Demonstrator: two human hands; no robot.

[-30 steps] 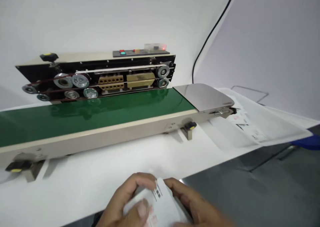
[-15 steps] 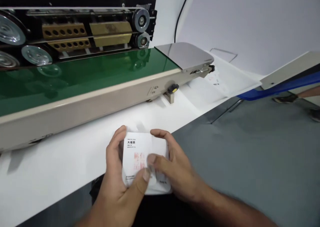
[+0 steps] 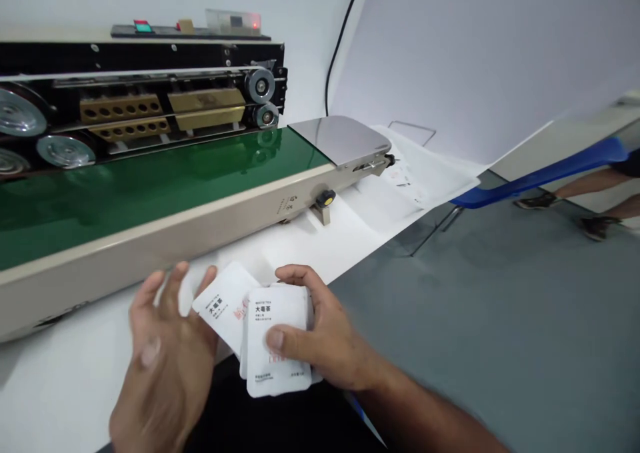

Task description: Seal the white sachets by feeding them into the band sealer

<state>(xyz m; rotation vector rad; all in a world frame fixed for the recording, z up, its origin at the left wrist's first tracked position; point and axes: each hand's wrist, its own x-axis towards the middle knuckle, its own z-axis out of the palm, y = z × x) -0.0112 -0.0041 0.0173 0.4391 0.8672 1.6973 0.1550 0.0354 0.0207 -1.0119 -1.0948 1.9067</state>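
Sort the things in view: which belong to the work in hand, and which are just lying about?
Work in hand:
White tea packets, held in the right hand, left hand spread alongside
Band sealer with its green conveyor belt, probably, though untouched

Apparently just lying about:
Blue chair
Black cable, purpose unclear

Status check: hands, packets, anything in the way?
Right hand: thumb grip on white packets. Left hand: open, beside the angled packet, contact unclear. Green conveyor beyond, no obstruction visible.

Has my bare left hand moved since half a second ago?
Yes, leftward: against the round black knob with the yellow centre, your bare left hand sits farther left, its thumb now off the flat white printed packets.
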